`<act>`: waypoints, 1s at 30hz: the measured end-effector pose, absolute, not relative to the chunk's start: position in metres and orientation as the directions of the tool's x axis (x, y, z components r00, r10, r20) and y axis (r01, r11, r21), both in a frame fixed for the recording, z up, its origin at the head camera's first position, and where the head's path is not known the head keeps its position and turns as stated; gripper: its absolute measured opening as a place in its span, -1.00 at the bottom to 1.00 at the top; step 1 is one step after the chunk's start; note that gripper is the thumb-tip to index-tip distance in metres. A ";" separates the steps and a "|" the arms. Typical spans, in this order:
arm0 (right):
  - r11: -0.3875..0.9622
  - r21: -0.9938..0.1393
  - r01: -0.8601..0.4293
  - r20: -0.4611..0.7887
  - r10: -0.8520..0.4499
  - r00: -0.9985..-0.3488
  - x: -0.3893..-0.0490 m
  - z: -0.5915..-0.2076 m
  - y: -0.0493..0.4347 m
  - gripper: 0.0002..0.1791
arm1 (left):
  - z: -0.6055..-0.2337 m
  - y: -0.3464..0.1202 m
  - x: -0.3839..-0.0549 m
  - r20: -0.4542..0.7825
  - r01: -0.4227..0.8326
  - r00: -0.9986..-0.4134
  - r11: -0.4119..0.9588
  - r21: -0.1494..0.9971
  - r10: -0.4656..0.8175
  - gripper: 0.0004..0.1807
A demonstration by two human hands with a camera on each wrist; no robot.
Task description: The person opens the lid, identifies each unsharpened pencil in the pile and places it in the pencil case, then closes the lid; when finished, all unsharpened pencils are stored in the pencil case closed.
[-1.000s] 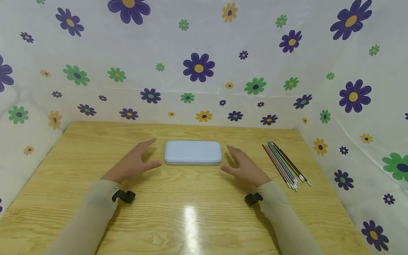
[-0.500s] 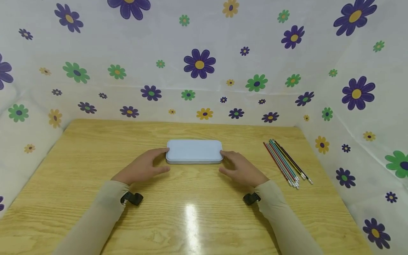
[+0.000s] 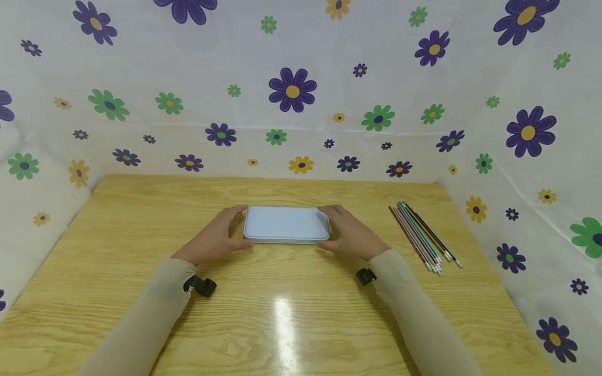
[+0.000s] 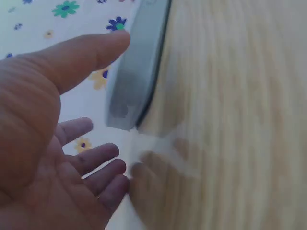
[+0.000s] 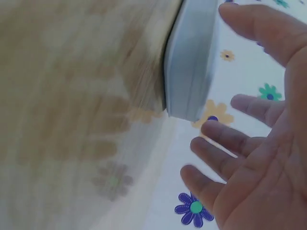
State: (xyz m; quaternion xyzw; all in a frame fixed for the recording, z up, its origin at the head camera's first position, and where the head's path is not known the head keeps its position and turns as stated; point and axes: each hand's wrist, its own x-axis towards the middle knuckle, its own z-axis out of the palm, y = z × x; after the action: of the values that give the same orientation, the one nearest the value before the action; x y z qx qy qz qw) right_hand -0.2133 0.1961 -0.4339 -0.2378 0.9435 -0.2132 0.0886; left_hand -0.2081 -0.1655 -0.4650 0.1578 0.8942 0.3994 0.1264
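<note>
A flat, pale blue pencil case (image 3: 287,224) with rounded corners lies closed on the wooden table. My left hand (image 3: 211,239) is at its left end, thumb by the front corner and forefinger by the back one. At the opposite end my right hand (image 3: 352,233) mirrors this. Both wrist views show the case's side (image 4: 139,67) with the thumb close to it and the other fingers (image 5: 225,139) spread loosely, not wrapped round it. Whether the fingertips touch the case, I cannot tell.
Several striped pencils (image 3: 418,237) with white eraser ends lie in a loose bundle at the right of the table (image 3: 235,324). A white cloth (image 3: 254,47) printed with flowers stands behind the table and along its sides.
Both hands have come inward from either side to the ends of the pencil case, their forefingers now at its back corners. The case and pencils lie where they were.
</note>
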 end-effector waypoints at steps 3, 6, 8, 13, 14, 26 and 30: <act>0.808 -0.403 -0.431 -0.093 -0.504 -0.858 -0.221 -0.434 0.189 -0.02 | -0.471 -0.164 -0.217 -0.086 0.220 -0.910 0.648 0.729 0.406 0.23; 0.819 -0.359 -0.448 -0.123 -0.517 -0.847 -0.226 -0.434 0.184 -0.06 | -0.474 -0.161 -0.223 -0.092 0.241 -0.900 0.662 0.710 0.427 0.26; 0.826 -0.310 -0.470 -0.131 -0.527 -0.840 -0.228 -0.433 0.182 -0.11 | -0.475 -0.159 -0.225 -0.103 0.246 -0.896 0.674 0.696 0.433 0.27; 0.816 -0.165 -0.554 -0.110 -0.573 -0.812 -0.229 -0.427 0.179 -0.17 | -0.474 -0.154 -0.226 -0.114 0.235 -0.909 0.718 0.655 0.401 0.28; 0.810 -0.142 -0.569 -0.108 -0.585 -0.804 -0.229 -0.425 0.178 -0.18 | -0.474 -0.153 -0.226 -0.107 0.240 -0.912 0.727 0.643 0.396 0.28; 0.799 -0.071 -0.597 -0.180 -0.599 -0.780 -0.235 -0.414 0.171 -0.19 | -0.471 -0.145 -0.230 -0.090 0.256 -0.921 0.764 0.592 0.379 0.17; 0.798 -0.085 -0.596 -0.180 -0.601 -0.779 -0.238 -0.414 0.172 -0.19 | -0.471 -0.146 -0.232 -0.108 0.211 -0.924 0.723 0.657 0.368 0.16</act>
State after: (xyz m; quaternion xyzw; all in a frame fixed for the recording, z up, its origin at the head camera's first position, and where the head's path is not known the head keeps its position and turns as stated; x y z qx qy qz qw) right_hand -0.2385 0.1717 -0.4142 -0.3172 0.9431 -0.0115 0.0991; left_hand -0.2316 -0.1459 -0.4714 0.1572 0.9210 0.3371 0.1160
